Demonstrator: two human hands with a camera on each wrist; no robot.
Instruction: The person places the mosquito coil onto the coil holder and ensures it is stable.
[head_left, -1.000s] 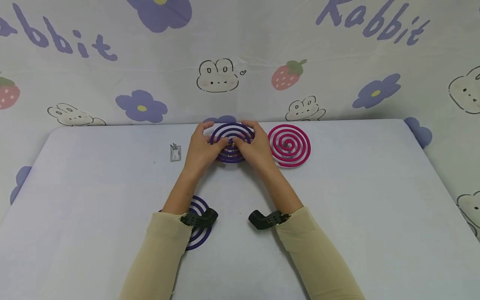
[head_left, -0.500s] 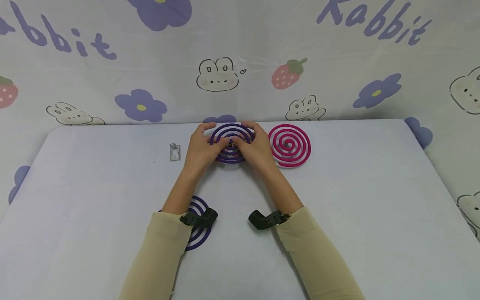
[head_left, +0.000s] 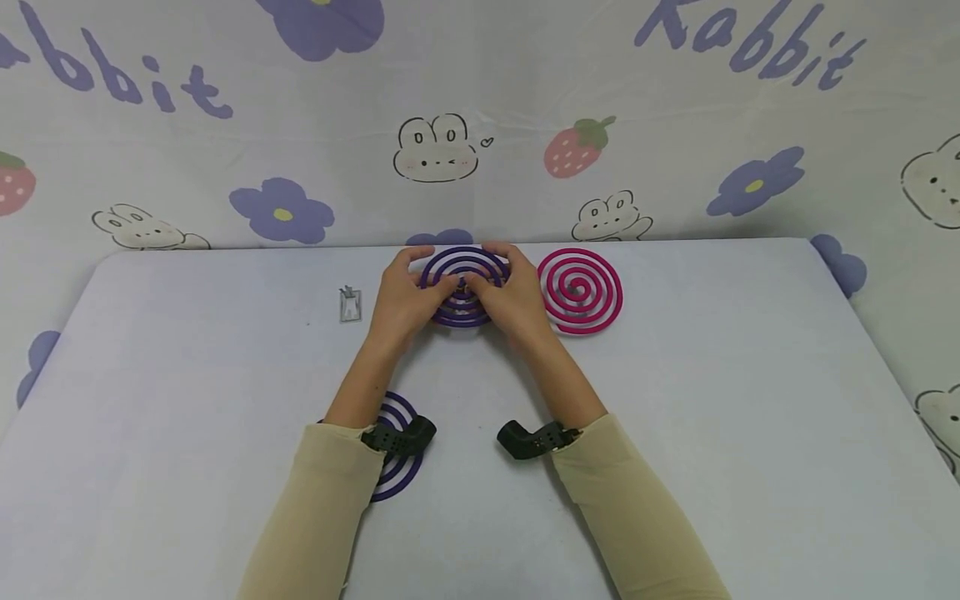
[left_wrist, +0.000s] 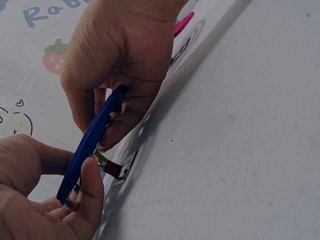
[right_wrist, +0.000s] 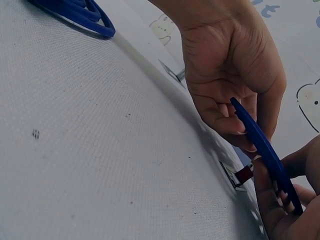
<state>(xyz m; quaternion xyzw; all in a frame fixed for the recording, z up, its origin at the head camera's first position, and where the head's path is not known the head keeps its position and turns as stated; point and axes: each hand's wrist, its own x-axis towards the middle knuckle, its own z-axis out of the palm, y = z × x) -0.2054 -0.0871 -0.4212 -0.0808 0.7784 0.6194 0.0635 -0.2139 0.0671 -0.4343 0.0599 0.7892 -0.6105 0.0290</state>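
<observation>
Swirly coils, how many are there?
3: a purple coil in the left hand and right hand, a pink coil beside them, a second purple coil partly hidden by the left forearm.

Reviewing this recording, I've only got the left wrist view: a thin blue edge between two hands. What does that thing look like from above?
Observer: The head view shows a blue-purple coil of several rings.
Operator: At the top of my picture a pink edge pokes out. What's that?
Observer: A pink spiral coil, just to the right of the right hand.
Operator: What else lies on the table, outside my picture?
Observer: A small metal-looking piece, to the left of the left hand.
</observation>
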